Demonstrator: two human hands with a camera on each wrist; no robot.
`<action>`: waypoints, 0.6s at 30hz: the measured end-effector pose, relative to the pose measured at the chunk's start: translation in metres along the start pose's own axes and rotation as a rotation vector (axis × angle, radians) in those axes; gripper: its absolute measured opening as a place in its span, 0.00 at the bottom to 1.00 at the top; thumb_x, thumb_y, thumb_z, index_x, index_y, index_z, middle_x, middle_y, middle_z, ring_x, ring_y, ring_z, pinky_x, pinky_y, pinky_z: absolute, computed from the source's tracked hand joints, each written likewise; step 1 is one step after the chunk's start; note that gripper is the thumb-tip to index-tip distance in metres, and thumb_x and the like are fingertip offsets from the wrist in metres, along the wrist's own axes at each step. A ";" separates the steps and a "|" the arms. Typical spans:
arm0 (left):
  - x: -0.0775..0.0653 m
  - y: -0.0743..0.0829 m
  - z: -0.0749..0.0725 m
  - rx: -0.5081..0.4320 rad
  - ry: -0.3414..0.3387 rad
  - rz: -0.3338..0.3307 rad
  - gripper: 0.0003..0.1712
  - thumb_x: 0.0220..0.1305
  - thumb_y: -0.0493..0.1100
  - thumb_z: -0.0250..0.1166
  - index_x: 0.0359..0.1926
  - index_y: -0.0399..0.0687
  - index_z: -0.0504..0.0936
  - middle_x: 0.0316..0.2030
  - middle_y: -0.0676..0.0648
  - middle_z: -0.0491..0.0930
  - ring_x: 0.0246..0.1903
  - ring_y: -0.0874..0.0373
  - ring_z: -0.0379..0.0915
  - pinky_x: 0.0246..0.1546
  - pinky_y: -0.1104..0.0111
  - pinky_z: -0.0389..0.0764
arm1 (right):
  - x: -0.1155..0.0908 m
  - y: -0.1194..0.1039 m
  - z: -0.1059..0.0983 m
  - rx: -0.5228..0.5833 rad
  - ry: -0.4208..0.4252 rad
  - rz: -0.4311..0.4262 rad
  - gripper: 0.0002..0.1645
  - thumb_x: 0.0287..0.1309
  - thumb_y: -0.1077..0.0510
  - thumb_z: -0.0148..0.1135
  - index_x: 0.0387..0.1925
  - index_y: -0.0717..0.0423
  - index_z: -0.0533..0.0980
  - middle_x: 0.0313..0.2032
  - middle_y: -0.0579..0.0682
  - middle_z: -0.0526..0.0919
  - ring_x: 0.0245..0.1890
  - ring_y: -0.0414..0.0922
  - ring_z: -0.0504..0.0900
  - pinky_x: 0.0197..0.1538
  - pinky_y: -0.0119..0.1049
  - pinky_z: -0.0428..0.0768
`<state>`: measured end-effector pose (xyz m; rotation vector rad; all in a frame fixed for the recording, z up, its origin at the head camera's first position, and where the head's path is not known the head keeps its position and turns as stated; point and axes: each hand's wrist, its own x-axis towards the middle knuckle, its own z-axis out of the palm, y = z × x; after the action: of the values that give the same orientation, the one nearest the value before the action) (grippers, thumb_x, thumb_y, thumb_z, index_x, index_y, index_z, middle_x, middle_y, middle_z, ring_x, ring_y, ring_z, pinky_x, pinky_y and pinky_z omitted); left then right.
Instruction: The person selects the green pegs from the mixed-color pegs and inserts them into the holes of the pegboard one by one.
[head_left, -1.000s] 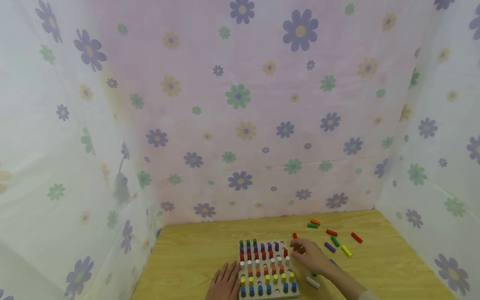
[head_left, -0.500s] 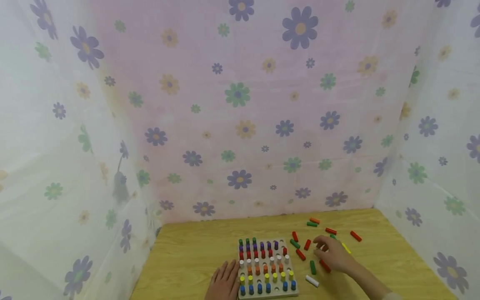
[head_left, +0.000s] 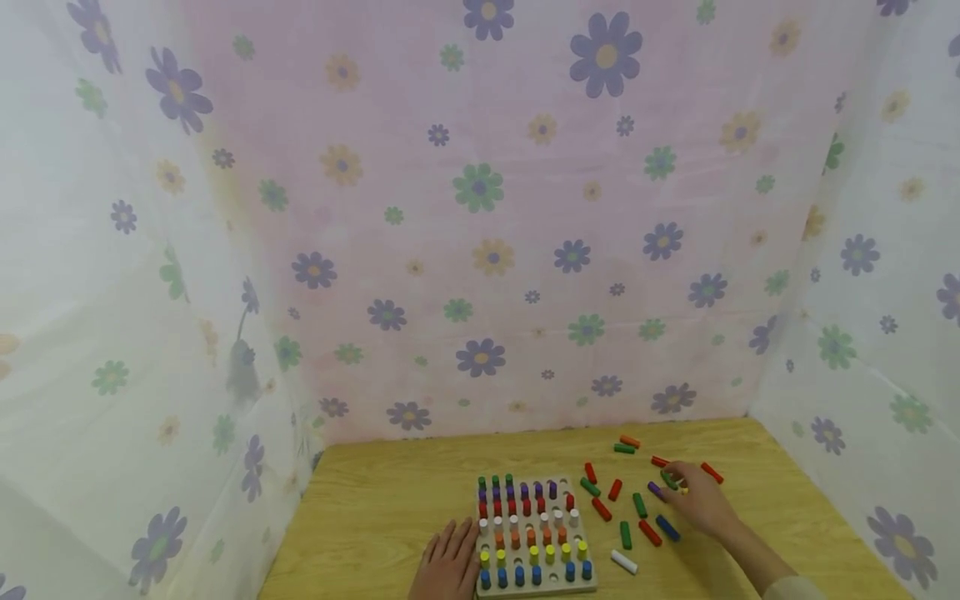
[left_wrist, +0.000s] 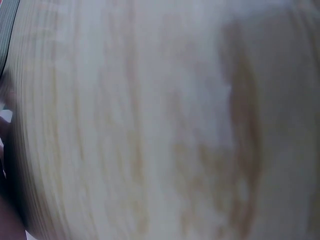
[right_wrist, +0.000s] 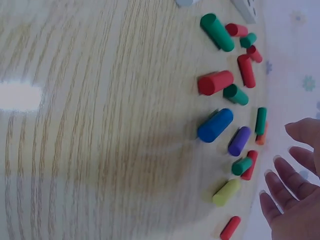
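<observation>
My left hand (head_left: 447, 565) lies flat with straight fingers along the left edge of a pegboard (head_left: 543, 591), in the head view. Rows of coloured pegs stand in the board, with some holes bare. Right of it, my right hand (head_left: 703, 500) hovers over loose pegs, thumb and fingers apart. Nearest to it are a purple peg (head_left: 655, 490), a green peg (head_left: 669, 480) and a yellow peg (right_wrist: 226, 192), which the hand partly covers in the head view. In the right wrist view the fingers (right_wrist: 287, 177) are spread and hold nothing.
Between board and right hand lie several red and green pegs, a blue peg (head_left: 667, 527) and a white peg (head_left: 624, 562). Farther back are an orange peg (head_left: 630, 441) and a red peg (head_left: 712, 472). Flowered sheets (head_left: 480, 250) enclose the wooden table (head_left: 375, 500).
My right hand has moved rightward from the board's upper right side to the farther loose pegs, uncovering red, green and blue pegs. My left hand has stayed beside the board.
</observation>
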<state>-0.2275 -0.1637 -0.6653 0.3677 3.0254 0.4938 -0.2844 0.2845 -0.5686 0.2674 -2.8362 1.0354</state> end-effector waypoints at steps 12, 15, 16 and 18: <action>0.000 -0.002 0.002 0.006 0.001 0.009 0.41 0.80 0.70 0.31 0.77 0.53 0.67 0.74 0.46 0.66 0.75 0.40 0.56 0.76 0.44 0.58 | 0.011 0.031 0.009 -0.086 0.044 0.037 0.27 0.63 0.64 0.66 0.56 0.80 0.72 0.47 0.72 0.79 0.47 0.66 0.80 0.50 0.62 0.84; 0.000 -0.002 0.001 0.014 0.003 0.007 0.41 0.80 0.70 0.31 0.77 0.54 0.67 0.74 0.47 0.66 0.75 0.40 0.57 0.76 0.45 0.58 | 0.015 0.031 0.009 -0.091 0.033 0.062 0.28 0.62 0.63 0.66 0.55 0.82 0.71 0.45 0.72 0.79 0.46 0.67 0.80 0.49 0.63 0.84; 0.000 -0.002 0.001 0.017 0.003 0.008 0.41 0.80 0.70 0.31 0.77 0.54 0.67 0.74 0.47 0.66 0.75 0.40 0.57 0.76 0.44 0.59 | 0.016 0.031 0.009 -0.096 0.024 0.073 0.28 0.62 0.63 0.66 0.55 0.82 0.71 0.45 0.72 0.79 0.46 0.67 0.80 0.49 0.63 0.83; 0.000 -0.001 0.000 0.021 0.006 0.009 0.41 0.80 0.70 0.31 0.77 0.54 0.67 0.74 0.47 0.67 0.74 0.41 0.58 0.75 0.44 0.60 | 0.018 0.033 0.010 -0.108 0.008 0.093 0.28 0.62 0.63 0.66 0.55 0.83 0.71 0.44 0.72 0.80 0.46 0.68 0.80 0.49 0.63 0.83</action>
<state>-0.2277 -0.1648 -0.6660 0.3818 3.0380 0.4647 -0.3092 0.3002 -0.5943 0.1225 -2.9094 0.8922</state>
